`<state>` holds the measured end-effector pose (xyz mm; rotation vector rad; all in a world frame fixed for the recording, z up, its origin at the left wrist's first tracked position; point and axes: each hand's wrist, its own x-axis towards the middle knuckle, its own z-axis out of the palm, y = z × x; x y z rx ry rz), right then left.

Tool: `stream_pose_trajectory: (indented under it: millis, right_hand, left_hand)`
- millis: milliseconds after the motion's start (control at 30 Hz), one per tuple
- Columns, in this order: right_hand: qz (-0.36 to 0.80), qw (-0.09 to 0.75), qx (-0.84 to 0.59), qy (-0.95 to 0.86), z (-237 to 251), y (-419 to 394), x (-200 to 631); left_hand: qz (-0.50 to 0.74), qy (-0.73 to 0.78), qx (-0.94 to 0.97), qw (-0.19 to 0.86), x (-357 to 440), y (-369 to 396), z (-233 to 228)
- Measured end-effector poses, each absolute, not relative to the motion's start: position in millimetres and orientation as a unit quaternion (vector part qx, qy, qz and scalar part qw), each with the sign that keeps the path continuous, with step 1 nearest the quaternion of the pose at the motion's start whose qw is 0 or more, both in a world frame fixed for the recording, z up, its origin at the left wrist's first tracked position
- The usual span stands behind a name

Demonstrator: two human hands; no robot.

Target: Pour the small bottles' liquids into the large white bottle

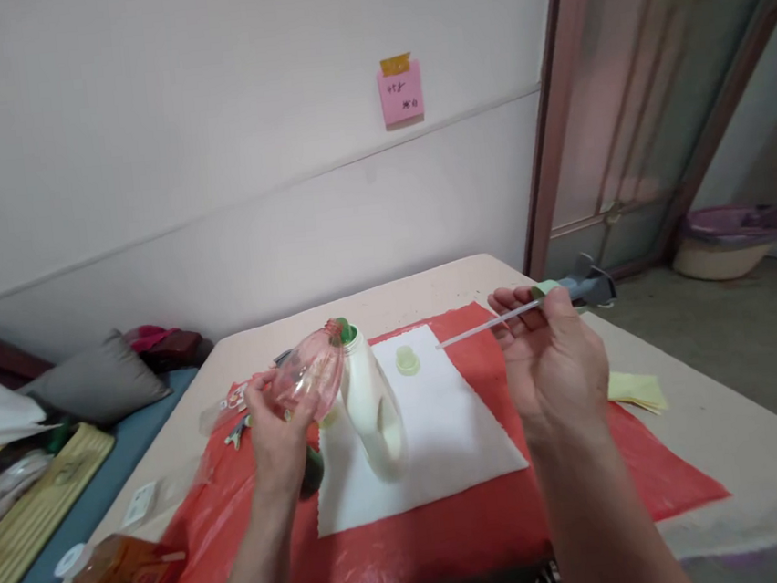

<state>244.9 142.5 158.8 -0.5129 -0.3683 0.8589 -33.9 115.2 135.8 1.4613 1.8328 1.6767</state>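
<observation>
My left hand (281, 421) is closed around a clear pink bottle (310, 372). The bottle is tilted, its neck pointing up and right, close to the mouth of a large white jug (368, 399); I cannot tell whether they touch. Something green (346, 330) shows at the jug's mouth. In my right hand (552, 349) is a sprayer head (584, 284) with a green collar and a grey-blue top. Its long clear tube points left over a white cloth (443, 433). A pale green cap (407, 360) rests on that cloth, right of the jug.
Red plastic sheeting (414, 559) lies under the cloth on the table (691, 372). An orange-brown bottle (123, 569) with a white cap is at the front left. Folded yellow cloths (635, 391) lie at the right. A dark green object (312, 473) sits beside my left wrist.
</observation>
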Motion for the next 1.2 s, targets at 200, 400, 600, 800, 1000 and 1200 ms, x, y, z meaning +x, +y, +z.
stream_pose_trajectory:
  millis: [200,400,600,800,1000,1200]
  right_hand:
    - [0.415,0.861,-0.234,-0.177,158.3,139.7,248.1]
    - [0.413,0.858,-0.235,-0.192,157.9,137.2,249.2]
    - [0.415,0.852,-0.242,-0.208,156.0,136.4,251.0]
    - [0.425,0.851,-0.242,-0.192,155.1,137.4,250.7]
    - [0.425,0.852,-0.238,-0.191,156.0,137.4,253.7]
    - [0.423,0.856,-0.226,-0.192,156.4,137.3,254.3]
  left_hand:
    - [0.447,0.689,0.570,0.037,-32.9,116.6,168.3]
    - [0.323,0.704,0.630,-0.056,-21.7,122.5,209.8]
    - [0.223,0.722,0.648,-0.099,-6.7,144.3,257.7]
    - [0.147,0.731,0.660,-0.090,6.4,183.9,296.2]
    - [0.103,0.722,0.679,-0.088,14.3,208.1,312.8]
    - [0.088,0.697,0.704,-0.104,8.2,215.3,315.2]
